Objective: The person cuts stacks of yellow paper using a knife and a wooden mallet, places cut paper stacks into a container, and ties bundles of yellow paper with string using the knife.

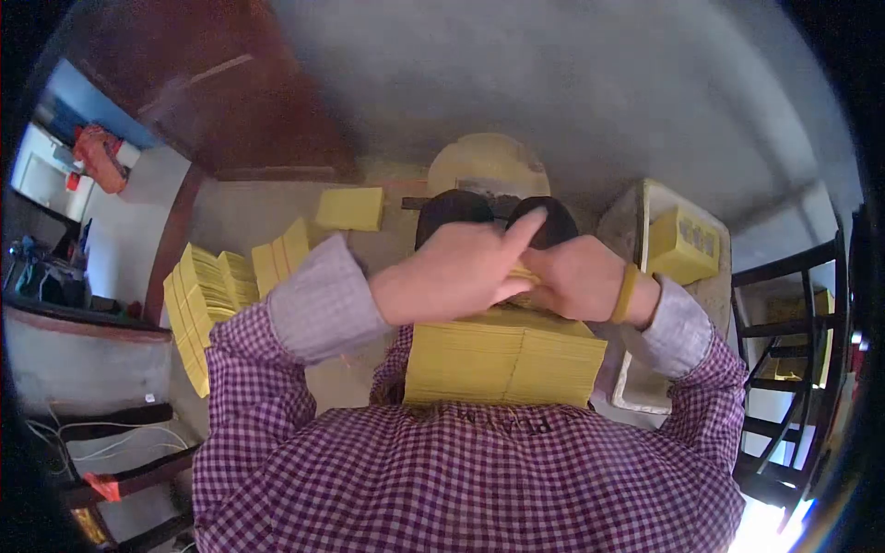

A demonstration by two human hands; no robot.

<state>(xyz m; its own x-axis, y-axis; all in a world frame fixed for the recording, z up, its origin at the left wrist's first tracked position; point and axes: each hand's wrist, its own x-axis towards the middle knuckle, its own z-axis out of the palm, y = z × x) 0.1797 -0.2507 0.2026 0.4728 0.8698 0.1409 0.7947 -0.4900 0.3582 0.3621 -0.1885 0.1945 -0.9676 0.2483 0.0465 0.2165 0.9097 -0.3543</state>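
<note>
In the head view, a person's right hand (590, 272) closes on yellow paper (524, 275) over a yellow stack (502, 364) just in front of the checked shirt (470, 479); whether the left hand (447, 272), meeting it, grips cannot be told. The stack looks unfinished, while yellow bundles (187, 318) on the left and 1 yellow block (350, 209) beyond may be done.

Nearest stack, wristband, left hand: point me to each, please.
Nearest stack (505, 364): head view, middle of the side facing the camera.
Wristband (626, 293): head view, outer surface of the yellow band.
Left hand (449, 270): head view, back of the hand.
</note>
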